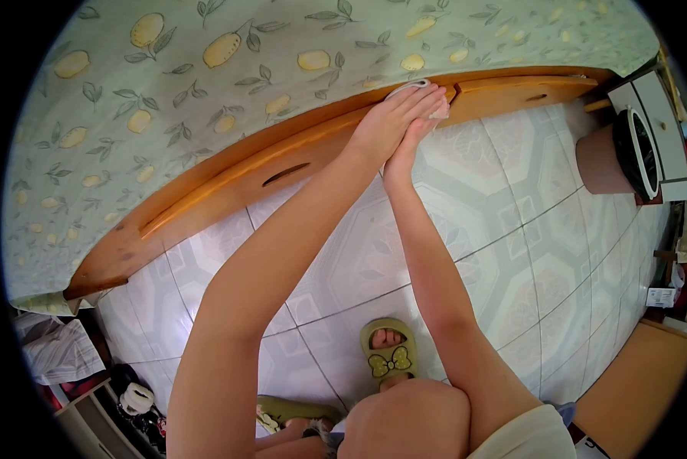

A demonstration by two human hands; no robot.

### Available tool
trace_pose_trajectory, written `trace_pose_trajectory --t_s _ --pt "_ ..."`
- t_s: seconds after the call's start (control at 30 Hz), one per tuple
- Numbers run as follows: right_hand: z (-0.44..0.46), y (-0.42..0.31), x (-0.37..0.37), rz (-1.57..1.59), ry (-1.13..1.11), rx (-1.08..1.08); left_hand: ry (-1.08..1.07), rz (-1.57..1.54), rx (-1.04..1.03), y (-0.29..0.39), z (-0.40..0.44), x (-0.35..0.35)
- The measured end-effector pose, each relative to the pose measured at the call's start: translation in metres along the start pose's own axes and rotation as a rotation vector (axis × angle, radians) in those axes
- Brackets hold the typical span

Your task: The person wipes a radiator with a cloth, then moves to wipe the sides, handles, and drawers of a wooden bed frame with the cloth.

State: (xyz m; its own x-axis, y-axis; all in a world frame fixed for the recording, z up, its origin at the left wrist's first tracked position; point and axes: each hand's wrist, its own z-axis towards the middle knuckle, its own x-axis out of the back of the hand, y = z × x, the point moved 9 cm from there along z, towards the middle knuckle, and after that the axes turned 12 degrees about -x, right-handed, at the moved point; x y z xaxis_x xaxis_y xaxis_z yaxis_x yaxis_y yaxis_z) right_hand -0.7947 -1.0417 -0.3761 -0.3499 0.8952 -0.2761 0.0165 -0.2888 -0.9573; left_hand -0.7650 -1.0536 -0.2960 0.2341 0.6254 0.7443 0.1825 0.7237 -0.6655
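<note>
Both arms reach forward to the wooden bed frame. My left hand lies over the frame's top edge, its fingers together on a white cloth. Just below and to the right, my right hand touches the left one, with its fingers pressed together at the same cloth, part of which shows beyond the fingertips. Much of the cloth is hidden under the hands. Behind the frame lies a green bedsheet with a lemon pattern.
A pinkish bin with a black liner stands at the right beside a white drawer cabinet. Green slippers are on the feet below. A brown box sits at the lower right, a striped bag at the lower left.
</note>
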Motion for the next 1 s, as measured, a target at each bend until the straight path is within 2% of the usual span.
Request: trace_pose_trajectory --t_s 0.1,0.2,0.3,0.33,0.4,0.47,0.53,0.6,0.7,0.93,1.0 --pt "-0.002 0.025 -0.001 0.363 -0.020 -0.243 -0.048 0.022 -0.076 0.009 0.006 -0.006" --pt "0.005 0.041 -0.005 0.562 -0.124 -0.438 -0.082 0.075 -0.118 0.012 0.011 -0.012" --pt "0.006 0.046 -0.011 0.681 -0.186 -0.599 -0.105 0.020 -0.114 0.014 0.011 -0.016" --pt "0.007 0.039 -0.009 0.633 -0.163 -0.585 -0.109 -0.017 -0.111 0.013 0.011 -0.016" --pt "0.004 0.025 -0.005 0.496 -0.097 -0.532 0.020 -0.093 -0.039 0.008 0.003 -0.006" --pt "0.000 0.004 -0.003 0.218 -0.049 -0.337 0.154 -0.148 0.017 0.004 -0.009 0.000" --pt "-0.008 -0.017 -0.003 -0.145 0.000 -0.051 0.289 -0.179 0.061 -0.004 -0.033 0.012" --pt "-0.020 -0.036 -0.008 -0.513 0.087 0.255 0.285 -0.255 0.084 -0.008 -0.055 0.011" --pt "-0.023 -0.057 -0.023 -0.926 0.020 0.504 0.241 -0.258 0.134 -0.009 -0.085 0.008" --pt "-0.011 -0.083 -0.006 -0.898 -0.022 0.536 0.179 -0.207 0.233 -0.006 -0.080 0.011" --pt "-0.004 -0.088 0.003 -0.886 0.011 0.548 0.233 -0.218 0.244 -0.003 -0.067 0.012"
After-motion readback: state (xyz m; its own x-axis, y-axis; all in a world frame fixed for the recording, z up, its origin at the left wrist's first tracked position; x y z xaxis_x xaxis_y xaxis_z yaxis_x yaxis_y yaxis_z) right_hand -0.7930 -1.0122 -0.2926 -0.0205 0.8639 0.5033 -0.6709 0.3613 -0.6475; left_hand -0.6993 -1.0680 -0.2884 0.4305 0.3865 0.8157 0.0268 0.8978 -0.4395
